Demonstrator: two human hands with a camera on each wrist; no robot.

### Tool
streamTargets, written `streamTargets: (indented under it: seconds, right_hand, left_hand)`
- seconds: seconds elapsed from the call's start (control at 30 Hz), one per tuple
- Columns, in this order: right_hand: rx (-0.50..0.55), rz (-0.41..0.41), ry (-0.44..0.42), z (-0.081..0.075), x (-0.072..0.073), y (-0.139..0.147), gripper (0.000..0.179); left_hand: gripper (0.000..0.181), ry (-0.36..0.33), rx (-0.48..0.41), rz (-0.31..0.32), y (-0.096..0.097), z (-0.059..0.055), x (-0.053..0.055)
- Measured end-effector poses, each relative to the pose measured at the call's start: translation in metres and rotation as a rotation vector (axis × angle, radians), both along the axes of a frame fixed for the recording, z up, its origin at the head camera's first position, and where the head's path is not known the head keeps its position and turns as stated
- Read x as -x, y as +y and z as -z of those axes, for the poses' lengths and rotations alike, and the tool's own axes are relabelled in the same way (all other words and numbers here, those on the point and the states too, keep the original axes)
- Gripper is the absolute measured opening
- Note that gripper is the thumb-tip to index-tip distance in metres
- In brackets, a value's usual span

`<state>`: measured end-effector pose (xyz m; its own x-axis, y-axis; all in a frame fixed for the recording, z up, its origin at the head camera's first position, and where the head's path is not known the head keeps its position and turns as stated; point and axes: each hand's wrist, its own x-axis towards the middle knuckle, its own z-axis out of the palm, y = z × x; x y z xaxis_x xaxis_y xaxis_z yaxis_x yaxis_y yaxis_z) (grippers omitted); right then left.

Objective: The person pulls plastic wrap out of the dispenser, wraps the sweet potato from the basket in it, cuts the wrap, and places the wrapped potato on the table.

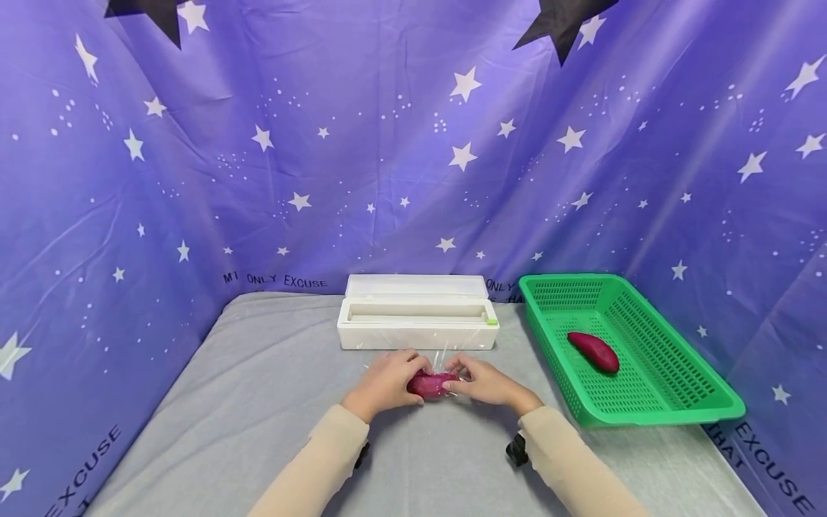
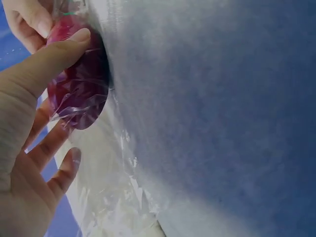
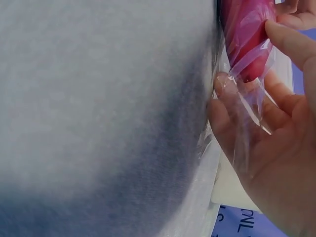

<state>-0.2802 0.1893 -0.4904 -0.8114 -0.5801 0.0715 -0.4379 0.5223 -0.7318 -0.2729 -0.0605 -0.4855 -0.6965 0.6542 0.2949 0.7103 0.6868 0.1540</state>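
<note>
Your left hand (image 1: 390, 379) and right hand (image 1: 487, 384) share one grip: the left thumb and fingers hold one end of a sweet potato (image 1: 429, 385), while the right thumb and fingers pinch it near the other. The sweet potato sits between your hands, just above or on the table (image 1: 258, 416) — which of the two you can't tell — its long axis running from left to right across your grip, one end towards each palm. You have two sweet potatoes in all: this one, in clear film (image 3: 242, 133), and a bare second sweet potato (image 1: 594, 352) well to the right of your grip, lying aslant in the one green basket (image 1: 575, 402). One white box (image 1: 418, 336) stands just beyond your grip, lid (image 1: 416, 286) raised. Your right wrist view shows a narrowed tip and film trailing over your fingers — detail the head view barely gives; only the head view shows the basket.
</note>
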Motion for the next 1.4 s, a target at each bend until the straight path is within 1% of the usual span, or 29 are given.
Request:
streamTargets:
  seconds: [0.07, 0.13, 0.27, 0.37, 0.53, 0.57, 0.67, 0.77, 0.87, 0.9, 1.0, 1.07, 1.13, 1.23, 1.4]
  right_hand:
    - [-0.005, 0.008, 0.011, 0.0, 0.0, 0.0, 0.025]
    - [-0.013, 0.019, 0.002, 0.0, 0.0, 0.0, 0.022]
    - [0.001, 0.024, -0.048, 0.001, 0.0, 0.002, 0.024]
    - [0.011, 0.035, -0.074, 0.002, -0.001, 0.004, 0.026]
    - [0.009, 0.039, -0.062, 0.003, -0.002, 0.008, 0.031]
    - [0.004, 0.04, -0.051, 0.003, -0.002, 0.009, 0.03]
    - [-0.033, 0.049, 0.036, 0.001, -0.003, 0.008, 0.027]
    - [-0.085, 0.095, 0.163, -0.001, -0.005, 0.004, 0.024]
    - [-0.123, 0.154, 0.256, -0.005, -0.006, -0.002, 0.027]
    - [-0.132, 0.162, 0.289, -0.006, -0.006, -0.004, 0.029]
    - [-0.163, 0.16, 0.373, -0.008, -0.005, -0.012, 0.036]
    - [-0.187, 0.147, 0.421, -0.007, -0.004, -0.017, 0.042]
    - [-0.211, 0.138, 0.448, -0.006, -0.002, -0.02, 0.049]
    - [-0.236, 0.138, 0.446, -0.002, 0.001, -0.025, 0.057]
    - [-0.265, 0.156, 0.465, 0.006, 0.008, -0.028, 0.06]
  left_hand:
    - [0.05, 0.004, -0.013, -0.003, 0.001, 0.003, 0.002]
    - [0.051, 0.003, -0.02, -0.01, 0.002, 0.005, 0.005]
    - [0.051, -0.015, -0.027, -0.024, 0.003, 0.008, 0.009]
    - [0.05, -0.038, -0.051, -0.026, 0.002, 0.009, 0.012]
    - [0.049, -0.083, -0.074, -0.037, 0.001, 0.007, 0.013]
    - [0.049, -0.095, -0.075, -0.04, 0.001, 0.006, 0.014]
    - [0.048, -0.127, -0.077, -0.044, 0.001, 0.005, 0.015]
    - [0.047, -0.14, -0.082, -0.039, 0.0, 0.004, 0.017]
    - [0.046, -0.117, -0.078, -0.027, -0.001, 0.004, 0.02]
    - [0.046, -0.105, -0.077, -0.023, -0.002, 0.004, 0.021]
    - [0.045, -0.077, -0.075, -0.017, -0.003, 0.004, 0.024]
    - [0.045, -0.072, -0.074, -0.022, -0.004, 0.004, 0.025]
    - [0.046, -0.077, -0.072, -0.031, -0.004, 0.004, 0.027]
    - [0.047, -0.08, -0.068, -0.041, -0.004, 0.005, 0.03]
    - [0.048, -0.078, -0.084, -0.031, -0.004, 0.007, 0.033]
